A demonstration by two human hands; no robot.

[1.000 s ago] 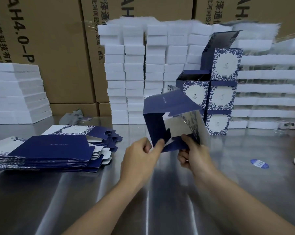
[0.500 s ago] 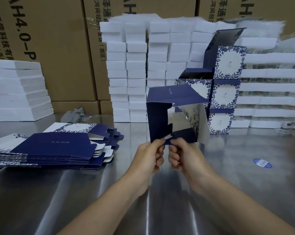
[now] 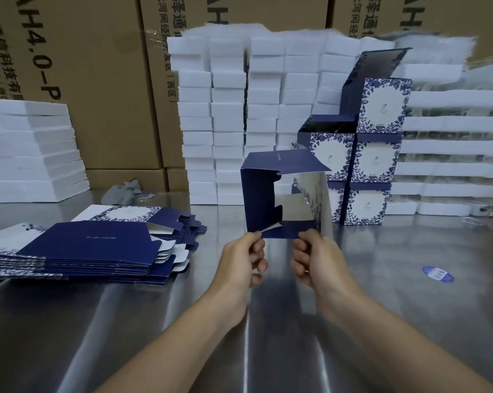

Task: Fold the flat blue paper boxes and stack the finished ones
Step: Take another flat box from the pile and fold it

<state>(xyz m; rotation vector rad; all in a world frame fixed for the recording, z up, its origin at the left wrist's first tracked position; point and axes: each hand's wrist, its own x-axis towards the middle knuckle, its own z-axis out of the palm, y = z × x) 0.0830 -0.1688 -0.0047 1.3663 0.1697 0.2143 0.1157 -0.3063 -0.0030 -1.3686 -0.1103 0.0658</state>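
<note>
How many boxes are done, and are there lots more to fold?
Done: about five folded boxes stand stacked at the back right. In hand: the left hand and right hand pinch the bottom edge of one half-folded box, opened up but not closed. Left: a thick pile of flat boxes waits on the left, so lots remain.

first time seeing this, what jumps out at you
A half-folded blue box is held up at centre, its lower edge pinched by the left hand and right hand. Behind it to the right stand stacked finished boxes with floral fronts; a pile of flat boxes lies on the steel table at left.
</note>
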